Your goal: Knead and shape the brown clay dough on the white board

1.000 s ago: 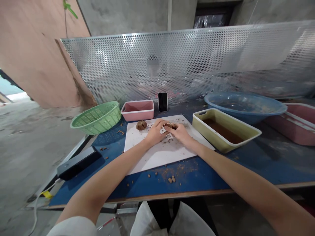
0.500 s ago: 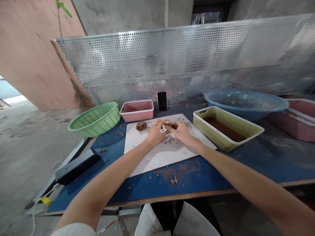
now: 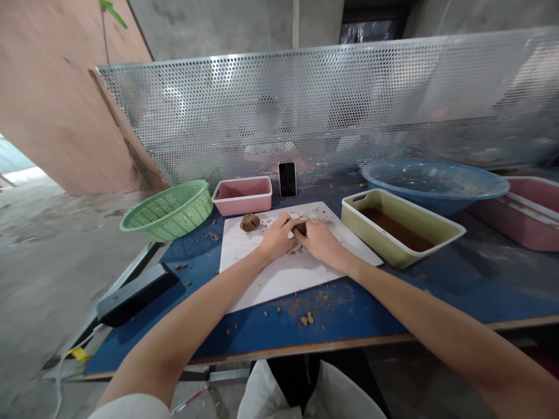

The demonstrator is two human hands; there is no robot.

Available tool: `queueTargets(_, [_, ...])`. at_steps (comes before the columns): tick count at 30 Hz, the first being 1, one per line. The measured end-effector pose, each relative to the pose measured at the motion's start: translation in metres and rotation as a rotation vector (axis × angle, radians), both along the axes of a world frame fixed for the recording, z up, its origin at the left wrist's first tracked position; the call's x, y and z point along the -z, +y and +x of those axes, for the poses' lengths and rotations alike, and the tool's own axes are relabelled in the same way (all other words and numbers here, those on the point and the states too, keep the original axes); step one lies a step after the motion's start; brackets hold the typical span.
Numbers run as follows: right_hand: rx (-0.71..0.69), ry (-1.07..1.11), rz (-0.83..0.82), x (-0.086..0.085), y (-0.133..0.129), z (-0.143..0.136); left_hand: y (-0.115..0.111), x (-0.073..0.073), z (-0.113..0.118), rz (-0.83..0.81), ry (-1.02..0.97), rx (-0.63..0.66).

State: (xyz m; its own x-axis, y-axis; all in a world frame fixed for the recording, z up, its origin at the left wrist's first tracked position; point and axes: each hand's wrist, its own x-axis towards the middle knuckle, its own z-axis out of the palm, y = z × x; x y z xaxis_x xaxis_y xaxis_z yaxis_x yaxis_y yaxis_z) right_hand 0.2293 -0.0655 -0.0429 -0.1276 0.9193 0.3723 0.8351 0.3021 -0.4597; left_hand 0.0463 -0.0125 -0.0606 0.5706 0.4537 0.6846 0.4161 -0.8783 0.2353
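My left hand (image 3: 278, 237) and my right hand (image 3: 321, 241) meet over the white board (image 3: 279, 278), their fingers bent round a small piece of brown clay (image 3: 300, 228). Most of that piece is hidden by the fingers. A larger, rough lump of brown clay (image 3: 250, 222) rests on the board just left of my left hand. Dark crumbs are scattered over the board around both hands.
Behind the board stand a pink tub (image 3: 242, 203) and an upright phone (image 3: 287, 179). Left is a green basket (image 3: 174, 218); right, an olive tub (image 3: 384, 244) of brown water and a blue basin (image 3: 437, 201). A black box (image 3: 135, 294) lies front left.
My right hand has shifted slightly and its fingers have closed in toward my left, covering the brown piece differently. The lump and containers stay in place.
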Motion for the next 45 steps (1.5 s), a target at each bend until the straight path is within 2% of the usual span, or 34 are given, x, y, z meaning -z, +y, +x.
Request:
queueTargets(7, [-0.024,-0.157,-0.015,0.000,-0.003,-0.005,0.001,0.002,-0.002,0.060,0.029,0.006])
queueTargets(15, [-0.102,-0.144,-0.059,-0.009,-0.007,-0.005,0.001,0.002,-0.001,0.089,0.038,0.032])
queueTargets(21, [-0.031,-0.092,-0.027,-0.007,-0.003,-0.001,-0.004,-0.003,0.002,-0.046,-0.001,-0.047])
queueTargets(25, [0.029,-0.061,0.040,-0.003,0.000,0.004,-0.001,-0.003,0.003,-0.043,-0.041,-0.021])
queueTargets(30, [0.018,-0.002,0.072,-0.002,0.003,0.009,0.002,-0.002,0.002,-0.041,-0.100,-0.008])
queueTargets(36, [-0.024,-0.083,0.053,-0.002,0.007,0.013,0.000,-0.001,0.002,-0.020,-0.041,0.006])
queueTargets(45, [-0.060,0.001,0.046,0.002,0.009,0.010,0.001,0.000,0.000,0.003,0.025,-0.029])
